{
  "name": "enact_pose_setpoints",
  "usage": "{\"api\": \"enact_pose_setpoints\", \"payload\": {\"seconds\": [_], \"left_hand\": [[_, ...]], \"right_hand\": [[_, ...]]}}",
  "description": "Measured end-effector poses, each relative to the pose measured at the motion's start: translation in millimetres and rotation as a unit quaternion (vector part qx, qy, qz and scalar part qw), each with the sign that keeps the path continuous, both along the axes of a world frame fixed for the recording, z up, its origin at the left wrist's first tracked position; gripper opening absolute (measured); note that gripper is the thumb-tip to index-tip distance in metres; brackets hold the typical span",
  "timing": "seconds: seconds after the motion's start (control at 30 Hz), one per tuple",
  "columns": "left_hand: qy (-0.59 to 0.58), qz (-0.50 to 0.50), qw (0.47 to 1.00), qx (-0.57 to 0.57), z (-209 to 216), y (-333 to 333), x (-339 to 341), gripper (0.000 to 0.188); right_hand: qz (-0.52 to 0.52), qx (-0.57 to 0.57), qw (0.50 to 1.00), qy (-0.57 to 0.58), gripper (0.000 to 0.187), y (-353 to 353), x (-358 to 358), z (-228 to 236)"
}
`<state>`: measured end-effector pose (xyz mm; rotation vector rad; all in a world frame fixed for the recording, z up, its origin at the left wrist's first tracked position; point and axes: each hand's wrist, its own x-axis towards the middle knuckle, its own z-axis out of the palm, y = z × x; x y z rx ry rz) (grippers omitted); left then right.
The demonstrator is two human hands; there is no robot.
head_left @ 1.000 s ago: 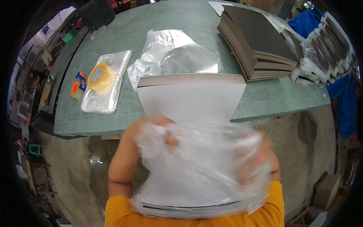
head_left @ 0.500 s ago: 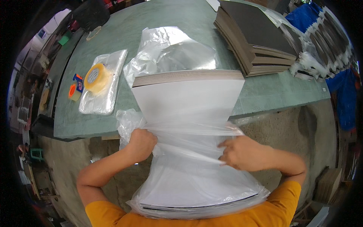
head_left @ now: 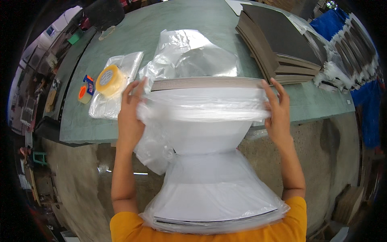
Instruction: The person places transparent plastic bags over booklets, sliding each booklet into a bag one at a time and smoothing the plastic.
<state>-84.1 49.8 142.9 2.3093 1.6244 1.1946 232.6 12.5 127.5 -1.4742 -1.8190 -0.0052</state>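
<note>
White boards, partly inside clear bag; left hand, right hand spread.

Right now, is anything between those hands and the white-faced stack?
Yes, clear plastic film crosses the front of the white-faced stack, reaching the left hand and right hand; nothing visible covers its top edge.

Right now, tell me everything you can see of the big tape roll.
The big tape roll is thick, round and yellowish, glossy like plastic, with a patterned pale grey centre. It lies on its flat side, face up, on a folded stack of clear plastic on the green table. A smaller tape roll in a dispenser sits to its left. The left hand, to its right, isn't holding it.
</note>
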Motion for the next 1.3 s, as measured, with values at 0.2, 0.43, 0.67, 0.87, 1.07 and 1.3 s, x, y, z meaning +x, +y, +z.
{"api": "enact_pose_setpoints", "payload": {"seconds": [0.2,0.43,0.67,0.87,1.07,1.3], "left_hand": [[0.096,0.001,0.994,0.051,-8,-16,-9,0.06],[-0.349,-0.303,0.828,-0.316,-29,-11,-59,0.034],[-0.431,-0.17,0.591,-0.661,-256,-47,-79,0.032],[-0.054,-0.139,0.791,-0.594,-294,-66,-77,0.03],[-0.07,-0.1,0.885,-0.449,-101,-47,-57,0.028],[-0.174,-0.578,0.555,-0.573,-87,-96,17,0.03]], "right_hand": [[0.042,0.036,0.997,-0.045,0.064,-13,27,-4],[0.29,-0.327,0.746,0.503,0.036,-19,59,-5],[-0.021,-0.592,0.592,0.547,0.023,-63,47,-204],[-0.017,-0.531,0.781,0.328,0.014,-70,39,-320],[0.125,-0.373,0.883,0.257,0.027,-38,52,-74],[0.622,-0.507,0.578,0.15,0.051,-75,-36,-81]]}}
